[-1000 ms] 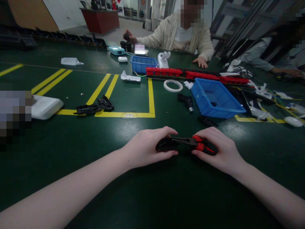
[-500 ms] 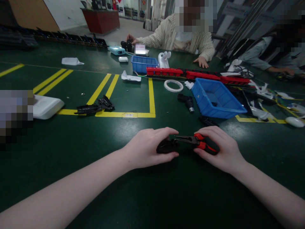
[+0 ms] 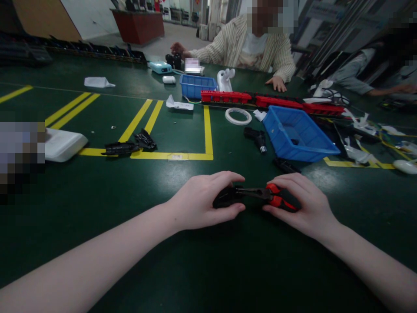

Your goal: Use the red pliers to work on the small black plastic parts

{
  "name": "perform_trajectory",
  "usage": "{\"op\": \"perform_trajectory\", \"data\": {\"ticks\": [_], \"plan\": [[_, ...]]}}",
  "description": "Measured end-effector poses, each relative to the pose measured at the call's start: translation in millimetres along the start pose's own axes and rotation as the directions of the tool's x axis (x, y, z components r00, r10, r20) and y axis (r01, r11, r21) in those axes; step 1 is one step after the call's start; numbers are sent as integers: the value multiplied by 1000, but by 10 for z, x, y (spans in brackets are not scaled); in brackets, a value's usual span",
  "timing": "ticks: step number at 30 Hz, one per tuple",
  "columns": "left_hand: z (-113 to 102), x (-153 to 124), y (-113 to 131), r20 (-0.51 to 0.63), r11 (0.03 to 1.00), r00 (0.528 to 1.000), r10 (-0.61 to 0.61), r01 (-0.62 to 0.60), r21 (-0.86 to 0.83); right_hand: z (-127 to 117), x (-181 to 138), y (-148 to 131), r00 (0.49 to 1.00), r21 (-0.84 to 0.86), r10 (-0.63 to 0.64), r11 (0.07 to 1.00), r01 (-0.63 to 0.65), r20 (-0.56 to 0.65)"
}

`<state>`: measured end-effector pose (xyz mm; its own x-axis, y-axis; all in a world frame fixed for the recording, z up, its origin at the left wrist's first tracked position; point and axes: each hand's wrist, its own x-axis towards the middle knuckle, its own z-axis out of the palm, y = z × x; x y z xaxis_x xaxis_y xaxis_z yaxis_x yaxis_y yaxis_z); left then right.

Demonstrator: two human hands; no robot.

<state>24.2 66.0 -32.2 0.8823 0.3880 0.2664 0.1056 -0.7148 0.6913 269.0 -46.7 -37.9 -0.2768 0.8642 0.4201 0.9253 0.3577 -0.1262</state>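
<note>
My left hand [image 3: 203, 198] is wrapped round a small black plastic part [image 3: 224, 197], most of it hidden by the fingers and palm. In my right hand [image 3: 306, 204] are needle-nose pliers [image 3: 273, 194] with red and black handles. Their narrow jaws point left and reach the right end of the black part; whether they grip it I cannot tell. Just beyond the pliers lies another black piece [image 3: 286, 165] on the green table. A black pistol-shaped part with a shiny tip [image 3: 256, 138] rests farther back.
A blue bin [image 3: 298, 137] stands at the right, beside a roll of white tape [image 3: 238, 116]. Black parts [image 3: 127, 145] lie at left, near a white case [image 3: 65, 144]. Behind runs a red rail [image 3: 276, 102]; a person in a striped shirt [image 3: 218, 45] sits across the table.
The pliers' jaws have closed together and moved slightly left onto the black part's end. Across the table, the person's hand has lifted from the black object.
</note>
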Motion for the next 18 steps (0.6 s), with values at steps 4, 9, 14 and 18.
{"op": "perform_trajectory", "data": {"ticks": [4,9,14,18], "plan": [[3,2,-12,-14,1000,1000,-15,15,-6,-8,11,-9,1000,-14,-8,1000,8,-18],[12,11,-36,-8,999,999,-43,44,26,-12,17,-14,999,-52,-28,998,26,-36],[20,31,-27,31,987,988,-148,146,69,-22,15,-16,999,-105,-36,994,33,-28],[6,40,5,54,979,980,-193,188,83,-32,12,-20,998,-136,-59,989,56,-23]]}}
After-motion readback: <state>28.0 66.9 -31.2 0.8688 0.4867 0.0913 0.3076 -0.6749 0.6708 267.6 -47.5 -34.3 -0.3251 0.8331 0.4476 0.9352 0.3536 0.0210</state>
